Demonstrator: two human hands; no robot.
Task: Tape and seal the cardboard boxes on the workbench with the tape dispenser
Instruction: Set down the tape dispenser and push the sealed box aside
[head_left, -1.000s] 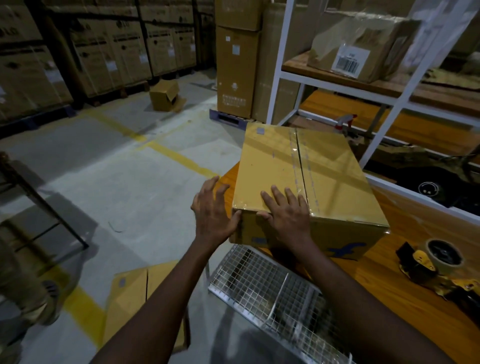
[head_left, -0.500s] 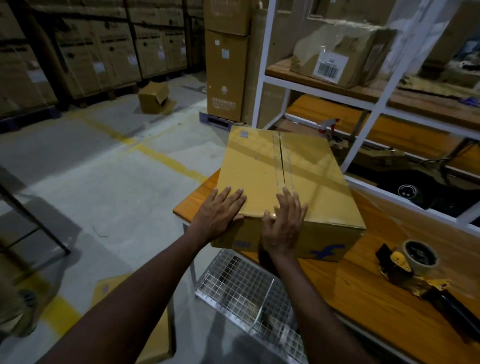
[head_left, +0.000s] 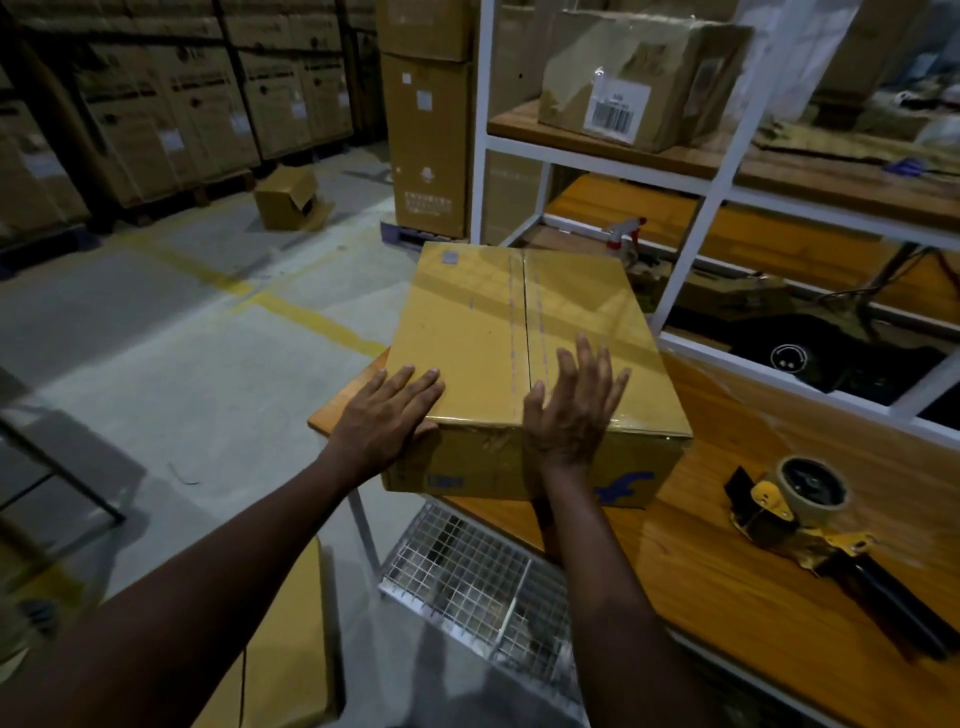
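both the left hand (head_left: 384, 418) and right hand (head_left: 571, 415) lie flat and open on the box (head_left: 478, 322). it seems to overhang the surface (head_left: 727, 597) edge, so a shove could tip it off.

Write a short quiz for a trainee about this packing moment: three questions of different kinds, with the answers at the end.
1. True or false: the tape dispenser lies on the workbench, right of the cardboard box, and no hand touches it.
2. Where does the left hand rest? A) on the box's near left corner; B) on the dispenser; C) hanging at the person's side.
3. Fill in: the right hand, at the box's near edge, has its fingers ____ (straight or curled).
Key: 1 true; 2 A; 3 straight.
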